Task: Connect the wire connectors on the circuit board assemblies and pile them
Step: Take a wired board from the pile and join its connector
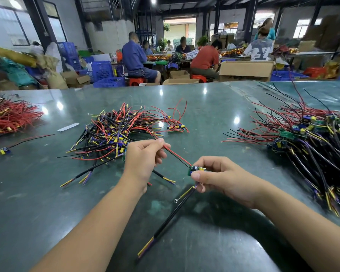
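My right hand pinches a small green circuit board above the table. A red and a black wire run up-left from the board into my left hand, which grips them between thumb and fingers. A black sheathed cable with yellow and purple ends hangs from the board toward me. A second cable end sticks out below my left hand.
A tangled pile of boards and wires lies behind my left hand. A larger pile sits at the right, a red wire bundle at the far left. One lone board lies left. People work at tables beyond the green table's far edge.
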